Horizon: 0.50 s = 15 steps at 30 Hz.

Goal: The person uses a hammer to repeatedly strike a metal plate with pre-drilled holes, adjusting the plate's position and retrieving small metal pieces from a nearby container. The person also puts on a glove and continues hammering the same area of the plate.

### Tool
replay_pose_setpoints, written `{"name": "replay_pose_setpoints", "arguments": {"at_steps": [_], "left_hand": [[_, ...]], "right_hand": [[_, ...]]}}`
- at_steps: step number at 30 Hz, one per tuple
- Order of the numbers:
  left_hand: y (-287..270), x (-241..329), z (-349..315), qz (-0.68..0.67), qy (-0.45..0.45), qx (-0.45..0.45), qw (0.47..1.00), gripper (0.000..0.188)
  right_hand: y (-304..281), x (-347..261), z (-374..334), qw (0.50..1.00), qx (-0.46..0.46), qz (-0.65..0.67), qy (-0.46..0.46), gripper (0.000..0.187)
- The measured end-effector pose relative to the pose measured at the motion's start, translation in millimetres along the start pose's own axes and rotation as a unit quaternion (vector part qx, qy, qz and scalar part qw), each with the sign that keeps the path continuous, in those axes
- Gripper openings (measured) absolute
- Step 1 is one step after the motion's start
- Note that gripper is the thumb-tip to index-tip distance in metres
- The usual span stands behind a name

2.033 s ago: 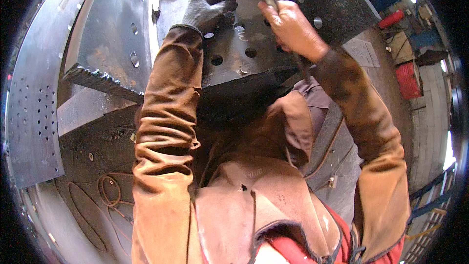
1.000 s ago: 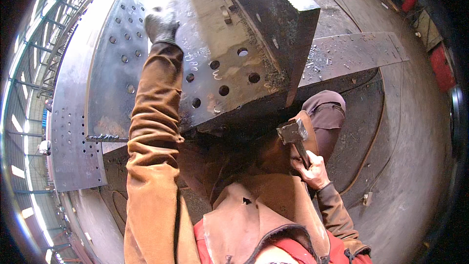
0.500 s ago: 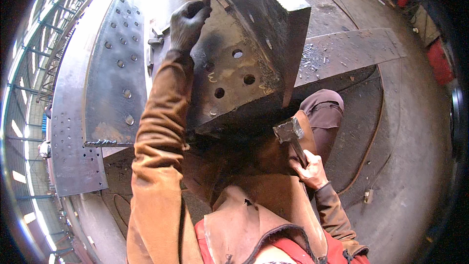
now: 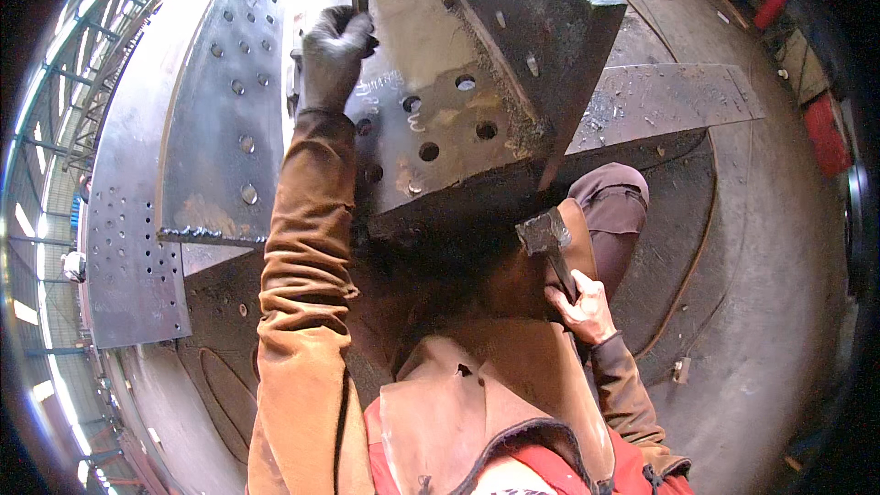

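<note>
My left hand point(image 4: 330, 60), in a dark glove, reaches out over the large steel piece. Pinched between its thumb and fingers is a small dark metal block point(image 4: 360, 0), its end sticking up past the fingertips. Below the hand lies a steel plate point(image 4: 449, 170) with several round holes and chalk marks. Low on the right, my bare right hand point(image 4: 587, 310) is wrapped round the handle of a hammer point(image 4: 544, 231). The hammer's worn metal head points up and away, beside my knee.
An upright steel plate point(image 4: 550, 37) rises from the right of the holed plate. More drilled plates point(image 4: 211, 137) lie to the left. A flat strip with metal scraps point(image 4: 660, 101) extends right. A cable point(image 4: 701, 257) curves over the floor, and red objects point(image 4: 827, 133) stand far right.
My left hand has shifted left over the steel with the block, which now shows more plainly. The view has turned slightly. My right hand keeps the hammer in nearly the same place.
</note>
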<state>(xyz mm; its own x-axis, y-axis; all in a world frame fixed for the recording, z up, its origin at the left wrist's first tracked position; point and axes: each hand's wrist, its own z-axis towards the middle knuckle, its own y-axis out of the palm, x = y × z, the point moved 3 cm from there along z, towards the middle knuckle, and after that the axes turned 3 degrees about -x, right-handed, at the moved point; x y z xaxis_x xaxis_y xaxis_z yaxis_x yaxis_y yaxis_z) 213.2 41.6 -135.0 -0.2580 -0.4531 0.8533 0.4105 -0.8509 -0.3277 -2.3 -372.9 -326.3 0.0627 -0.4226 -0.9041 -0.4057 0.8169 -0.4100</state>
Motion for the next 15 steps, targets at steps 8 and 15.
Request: {"name": "replay_pose_setpoints", "arguments": {"at_steps": [8, 15], "left_hand": [[-45, -3, -13, 0.061, 0.166, 0.045, 0.983, 0.026], [-20, -17, -14, 0.007, -0.004, -0.107, 0.994, 0.028]], "right_hand": [[1, -8, -2, 1.000, -0.008, -0.012, 0.003, 0.023], [6, -3, -3, 1.000, -0.015, -0.016, 0.007, 0.024]]}}
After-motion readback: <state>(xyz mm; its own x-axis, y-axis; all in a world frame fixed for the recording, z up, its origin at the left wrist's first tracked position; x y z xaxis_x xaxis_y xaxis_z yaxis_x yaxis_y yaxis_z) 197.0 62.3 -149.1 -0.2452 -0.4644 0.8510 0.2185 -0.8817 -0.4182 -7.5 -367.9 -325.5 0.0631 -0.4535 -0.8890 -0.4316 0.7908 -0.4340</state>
